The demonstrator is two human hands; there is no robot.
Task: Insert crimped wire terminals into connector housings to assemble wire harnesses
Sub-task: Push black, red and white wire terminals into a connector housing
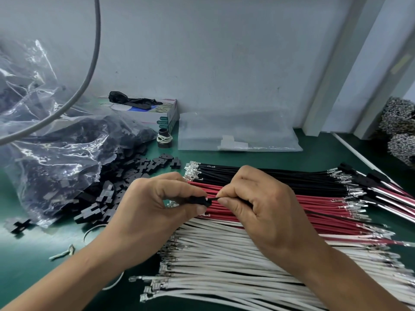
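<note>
- The left hand (157,198) pinches a black housing (199,201) between thumb and curled fingers, above the near ends of the red wires (280,207).
- The right hand (258,198) pinches a black wire (332,216) just beside the housing's right end; the wire's tip meets the housing (how far in it sits cannot be told), and the rest trails right across the red wires.
- The housing sits between the two hands, thumbs nearly touching over it.
- On the green mat (29,272) lie three flat rows: black wires (280,176) farthest, red in the middle, white wires (224,261) nearest, metal terminals at both ends.
- Left of the hands, loose housings (134,173) spill from a clear bag (56,153).
- Behind stand a box (166,115) with a black glove on it, a small spool (164,139), and a flat plastic pouch (238,133) against the wall.
- Finished harnesses (386,189) lie at the far right.
</note>
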